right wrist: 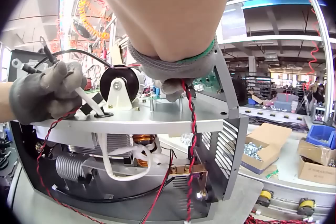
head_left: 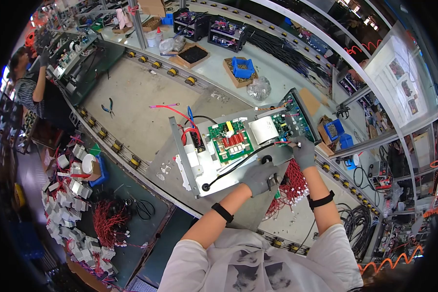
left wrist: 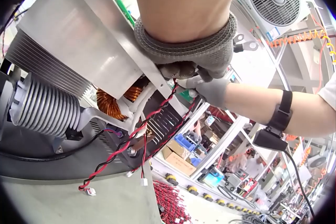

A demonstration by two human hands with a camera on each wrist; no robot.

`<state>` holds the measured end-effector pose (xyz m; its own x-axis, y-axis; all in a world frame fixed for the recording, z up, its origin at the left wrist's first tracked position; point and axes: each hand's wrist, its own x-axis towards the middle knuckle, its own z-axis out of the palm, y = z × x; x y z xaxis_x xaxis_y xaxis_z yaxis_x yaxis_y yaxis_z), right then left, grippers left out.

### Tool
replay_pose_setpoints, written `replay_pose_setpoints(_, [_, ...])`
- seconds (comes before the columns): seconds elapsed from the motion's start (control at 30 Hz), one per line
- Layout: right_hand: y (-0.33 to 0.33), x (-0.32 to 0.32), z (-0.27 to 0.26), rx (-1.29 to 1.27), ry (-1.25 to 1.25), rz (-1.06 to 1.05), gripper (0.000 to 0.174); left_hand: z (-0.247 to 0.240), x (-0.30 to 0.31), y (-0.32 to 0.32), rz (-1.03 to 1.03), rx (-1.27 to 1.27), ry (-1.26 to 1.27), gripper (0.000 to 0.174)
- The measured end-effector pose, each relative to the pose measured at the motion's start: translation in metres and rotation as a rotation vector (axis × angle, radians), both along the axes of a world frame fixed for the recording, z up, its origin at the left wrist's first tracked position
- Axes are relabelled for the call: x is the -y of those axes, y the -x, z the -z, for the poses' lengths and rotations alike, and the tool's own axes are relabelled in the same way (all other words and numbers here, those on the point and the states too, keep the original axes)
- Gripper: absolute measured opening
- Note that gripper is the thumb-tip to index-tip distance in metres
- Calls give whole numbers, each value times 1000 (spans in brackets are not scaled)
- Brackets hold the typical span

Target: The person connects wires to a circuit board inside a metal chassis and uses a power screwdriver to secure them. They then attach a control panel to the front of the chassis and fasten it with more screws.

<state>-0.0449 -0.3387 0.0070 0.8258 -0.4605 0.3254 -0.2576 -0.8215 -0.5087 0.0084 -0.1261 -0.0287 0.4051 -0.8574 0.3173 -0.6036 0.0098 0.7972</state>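
Note:
A metal chassis carries a green circuit board, a large capacitor and an upright front panel. My gloved left hand curls round cables ending in ring lugs, beside a slot where a white sleeved cable passes through the plate. At the panel's near end, my gloved right hand pinches a red-black twisted wire, which hangs down the chassis side. The right fingertips are partly hidden. Below the plate are a copper coil and a ribbed grey coil.
Red wire bundles lie right of my left hand. Pliers rest on the bench to the left. Screw boxes stand behind, and roller rails edge the bench. Another person works at the far left.

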Motion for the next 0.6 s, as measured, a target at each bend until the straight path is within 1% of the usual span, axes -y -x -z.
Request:
replay_pose_setpoints(0.07, [1, 2, 6, 20, 2, 1, 15, -3, 0, -2, 8, -17, -34, 30])
replay_pose_setpoints(0.13, [4, 5, 19, 105, -112, 9, 15, 0, 1, -1, 4, -36, -30, 33])
replay_pose_setpoints(0.27, [8, 2, 26, 148, -109, 22, 15, 0, -1, 0, 1, -11, -31, 32])
replay_pose_setpoints(0.33, [7, -11, 9, 57, -55, 85, 22, -2, 1, -4, 74, -117, 18, 27])
replay_pose_setpoints(0.37, [7, -23, -2, 74, -53, 83, 22, -2, 0, -4, 73, -100, 20, 27])
replay_pose_setpoints(0.43, [18, -55, -25, 185, 139, 161, 33, -2, -7, 3, -88, -192, 134, 25])
replay_pose_setpoints(0.47, [28, -59, -16, 200, 139, 163, 33, -4, -10, 5, -87, -176, 136, 25])
replay_pose_setpoints(0.5, [41, -62, 1, 187, 84, 59, 36, -11, -18, 7, -145, -191, 194, 26])
replay_pose_setpoints(0.53, [47, -68, 3, 172, 27, -39, 40, -15, -24, 9, -198, -208, 250, 28])
replay_pose_setpoints(0.57, [51, -74, 3, 185, 24, -24, 40, -13, -28, 10, -230, -276, 222, 27])
replay_pose_setpoints(0.6, [52, -90, -9, 70, -236, -20, 39, -19, -31, 10, -210, -266, 214, 27])
